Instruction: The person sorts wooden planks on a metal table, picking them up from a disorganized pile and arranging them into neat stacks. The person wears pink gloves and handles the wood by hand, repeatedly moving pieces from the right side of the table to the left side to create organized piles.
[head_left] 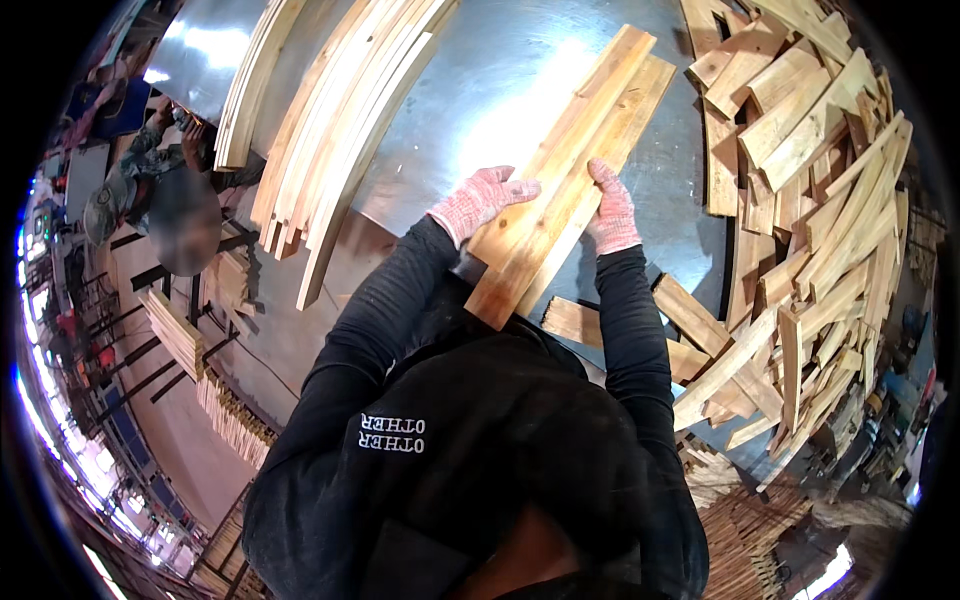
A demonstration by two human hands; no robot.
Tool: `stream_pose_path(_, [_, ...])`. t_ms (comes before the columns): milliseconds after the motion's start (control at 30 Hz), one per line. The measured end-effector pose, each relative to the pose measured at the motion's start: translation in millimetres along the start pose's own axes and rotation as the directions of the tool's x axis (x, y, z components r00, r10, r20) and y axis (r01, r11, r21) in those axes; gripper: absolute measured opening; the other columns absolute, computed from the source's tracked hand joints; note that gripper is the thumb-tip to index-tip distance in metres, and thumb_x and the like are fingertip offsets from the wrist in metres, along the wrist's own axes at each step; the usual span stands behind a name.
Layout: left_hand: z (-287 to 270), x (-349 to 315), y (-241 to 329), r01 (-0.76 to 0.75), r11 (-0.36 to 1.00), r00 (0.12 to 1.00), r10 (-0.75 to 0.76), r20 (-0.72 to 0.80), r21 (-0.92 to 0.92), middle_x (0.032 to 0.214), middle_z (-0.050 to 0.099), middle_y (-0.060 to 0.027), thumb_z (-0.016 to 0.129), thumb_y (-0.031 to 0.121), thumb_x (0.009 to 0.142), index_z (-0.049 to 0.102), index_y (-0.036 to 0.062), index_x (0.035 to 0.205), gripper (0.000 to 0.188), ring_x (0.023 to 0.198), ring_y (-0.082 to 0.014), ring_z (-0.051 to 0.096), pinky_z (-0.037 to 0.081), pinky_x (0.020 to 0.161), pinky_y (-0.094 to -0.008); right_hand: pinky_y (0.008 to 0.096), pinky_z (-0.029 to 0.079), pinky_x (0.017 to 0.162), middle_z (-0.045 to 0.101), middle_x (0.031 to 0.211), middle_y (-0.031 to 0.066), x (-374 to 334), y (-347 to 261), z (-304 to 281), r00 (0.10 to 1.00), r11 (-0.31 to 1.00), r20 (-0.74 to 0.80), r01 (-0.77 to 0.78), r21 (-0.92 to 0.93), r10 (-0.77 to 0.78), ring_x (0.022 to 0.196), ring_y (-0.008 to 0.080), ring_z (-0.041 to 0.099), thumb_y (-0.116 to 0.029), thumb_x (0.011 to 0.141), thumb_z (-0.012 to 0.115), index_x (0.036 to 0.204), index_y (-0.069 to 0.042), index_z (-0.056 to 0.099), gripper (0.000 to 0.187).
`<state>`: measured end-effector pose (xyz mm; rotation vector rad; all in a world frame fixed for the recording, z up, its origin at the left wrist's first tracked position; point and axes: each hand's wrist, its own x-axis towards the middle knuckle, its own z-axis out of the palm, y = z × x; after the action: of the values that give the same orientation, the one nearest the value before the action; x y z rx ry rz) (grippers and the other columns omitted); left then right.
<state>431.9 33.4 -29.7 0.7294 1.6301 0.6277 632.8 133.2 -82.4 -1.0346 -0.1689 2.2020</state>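
Observation:
Two pale wooden boards (590,150) lie side by side in front of me, slanting away to the right, their near ends staggered. My left hand (485,203), in a pink-and-white knit glove, grips the left board's edge with the thumb on top. On the opposite side, my right hand (612,208), gloved the same way, closes on the right board's edge, thumb over its face. The fingers under the wood are hidden. Beneath the boards is a shiny metal tabletop (440,130). Whether the boards touch it I cannot tell.
Long boards (335,120) lie in a row at the left of the tabletop. A jumbled heap of short boards (800,150) fills the right side, with loose pieces (690,310) by my right forearm. Another person (140,180) is at the far left, near stacked boards (175,330).

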Motion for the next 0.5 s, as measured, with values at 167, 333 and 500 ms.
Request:
stream_pose_path(167, [-25.2, -5.7, -22.0, -0.015, 0.998, 0.986, 0.007, -0.165, -0.053, 0.117, 0.068, -0.0170, 0.069, 0.047, 0.090, 0.051, -0.0052, 0.139, 0.074, 0.105, -0.0211, 0.065, 0.050, 0.093, -0.0353, 0.0444, 0.059, 0.087, 0.067, 0.109, 0.0154, 20.1, 0.4, 31.2, 0.977, 0.928, -0.203, -0.018, -0.373, -0.063, 0.097, 0.0304, 0.068, -0.014, 0.085, 0.075, 0.123, 0.003, 0.058, 0.046])
stream_pose_path(333, [-52.0, -50.7, -33.6, -0.001, 0.796, 0.861, 0.308, -0.405, 0.605, 0.101, 0.070, -0.0153, 0.056, 0.038, 0.095, 0.061, 0.0089, 0.122, 0.040, 0.087, -0.0349, 0.067, 0.053, 0.081, -0.0465, 0.0358, 0.052, 0.081, 0.068, 0.093, 0.0100, 34.7, 44.2, 87.1, 0.955, 0.484, 0.088, 0.221, -0.847, -0.283, 0.086, 0.0216, 0.064, -0.031, 0.091, 0.069, 0.107, 0.004, 0.067, 0.039])
stream_pose_path(500, [-78.4, -105.9, -45.5, 0.213, 0.666, 0.853, 0.231, -0.469, 0.715, 0.114, 0.065, -0.0167, 0.060, 0.053, 0.088, 0.055, 0.0082, 0.125, 0.059, 0.105, -0.0344, 0.064, 0.051, 0.086, -0.0492, 0.0386, 0.044, 0.099, 0.065, 0.119, 0.0216, 58.8, 145.6, 142.2, 0.923, 0.517, 0.230, 0.365, -0.774, -0.308, 0.111, 0.0354, 0.060, -0.046, 0.100, 0.055, 0.128, 0.006, 0.056, 0.059])
